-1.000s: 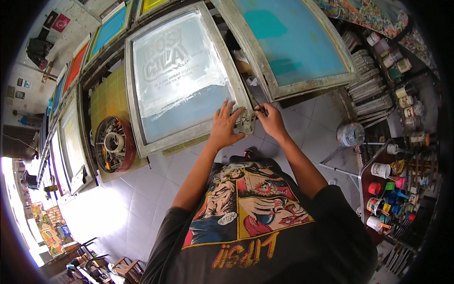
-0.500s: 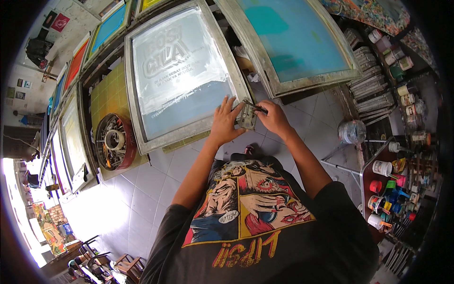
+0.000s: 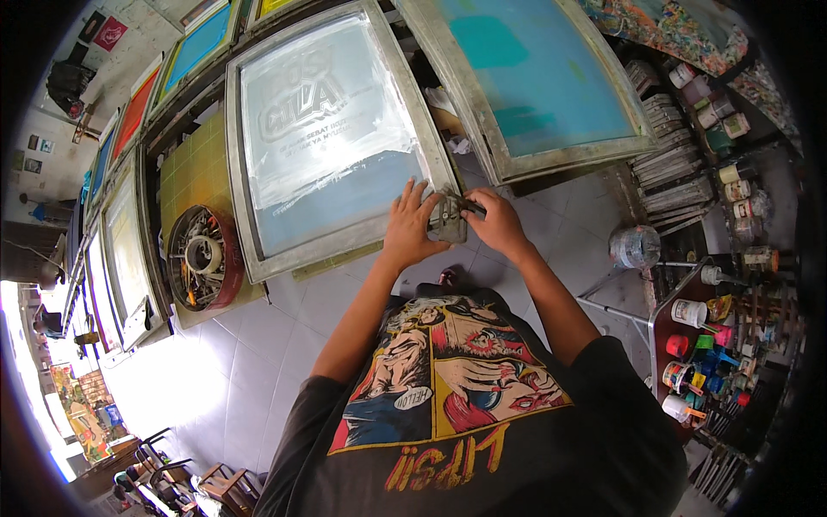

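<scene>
A screen-printing frame (image 3: 244, 172) with a pale mesh lies before me, tilted, with white paint over part of the mesh and lettering on it. At its near right corner sits a worn metal bracket (image 3: 447, 226). My left hand (image 3: 407, 226) rests on that corner, fingers spread, with the thumb by the bracket's lower edge. Beside the bracket, my right hand (image 3: 500, 226) pinches a slim dark tool (image 3: 470, 207) whose tip is against the bracket's upper side. The tool's exact kind is hard to make out, since my fingers cover part of it.
Another frame with turquoise mesh (image 3: 551, 95) stands at the right. To the left is a round reddish tub (image 3: 231, 267) of metal parts. Right of me are a clear plastic bottle (image 3: 633, 247) and a rack of paint pots (image 3: 689, 312). Grey floor tiles (image 3: 267, 362) lie below.
My right hand has turned slightly and shifted a little down with the dark tool, now less of it showing above the bracket. My left hand stays on the corner.
</scene>
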### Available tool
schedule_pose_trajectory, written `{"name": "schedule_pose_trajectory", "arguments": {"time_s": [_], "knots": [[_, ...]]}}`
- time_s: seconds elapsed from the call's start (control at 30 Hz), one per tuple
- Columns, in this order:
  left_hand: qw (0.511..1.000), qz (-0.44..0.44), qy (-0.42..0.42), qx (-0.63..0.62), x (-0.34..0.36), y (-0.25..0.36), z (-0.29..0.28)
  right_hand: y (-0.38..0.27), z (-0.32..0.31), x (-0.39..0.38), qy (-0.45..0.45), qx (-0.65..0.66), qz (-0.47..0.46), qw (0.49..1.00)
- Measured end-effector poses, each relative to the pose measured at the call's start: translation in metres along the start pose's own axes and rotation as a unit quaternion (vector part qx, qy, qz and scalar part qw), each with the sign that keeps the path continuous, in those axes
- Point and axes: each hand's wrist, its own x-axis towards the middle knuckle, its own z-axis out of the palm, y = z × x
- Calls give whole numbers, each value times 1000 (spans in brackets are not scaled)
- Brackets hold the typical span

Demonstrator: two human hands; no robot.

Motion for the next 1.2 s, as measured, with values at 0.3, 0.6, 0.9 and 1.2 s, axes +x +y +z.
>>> {"name": "schedule_pose_trajectory", "arguments": {"time_s": [0.3, 0.6, 0.9, 1.2], "knots": [[1000, -9, -1, 11, -2, 0, -2, 3, 4, 4, 11, 37, -10, 999], [999, -14, 8, 34, -1, 3, 2, 10, 15, 4, 41, 74, 26, 996], [999, -27, 30, 34, -1, 4, 4, 13, 23, 10, 52, 155, 24, 986], [993, -59, 94, 34, 2, 10, 10, 7, 28, 22, 100, 86, -11, 991]]}}
